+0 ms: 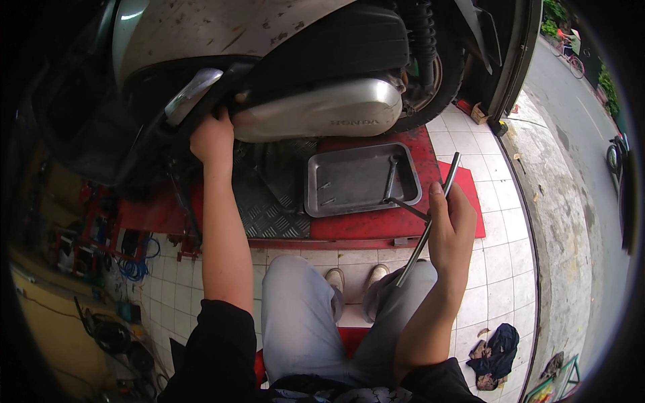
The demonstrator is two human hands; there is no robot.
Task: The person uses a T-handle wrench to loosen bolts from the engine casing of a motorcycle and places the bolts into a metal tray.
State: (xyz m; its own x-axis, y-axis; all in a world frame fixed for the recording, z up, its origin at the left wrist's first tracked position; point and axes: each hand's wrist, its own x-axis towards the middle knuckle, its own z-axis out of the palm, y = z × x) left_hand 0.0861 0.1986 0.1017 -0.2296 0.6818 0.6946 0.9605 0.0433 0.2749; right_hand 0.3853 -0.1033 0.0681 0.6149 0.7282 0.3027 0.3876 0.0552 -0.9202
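1. The T-handle wrench [424,225] runs diagonal, its long axis pointing up-right above the fingers and down-left below them.
2. The right hand [451,228] has its fingers closed around the wrench.
3. The left hand [212,140] grips the scooter's dark panel edge [201,107], fingers curled.

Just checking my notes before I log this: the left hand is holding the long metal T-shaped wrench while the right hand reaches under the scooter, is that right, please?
Not quite: the hands are swapped. In the head view, the right hand holds the long metal T-shaped wrench, while the left hand reaches under the scooter.
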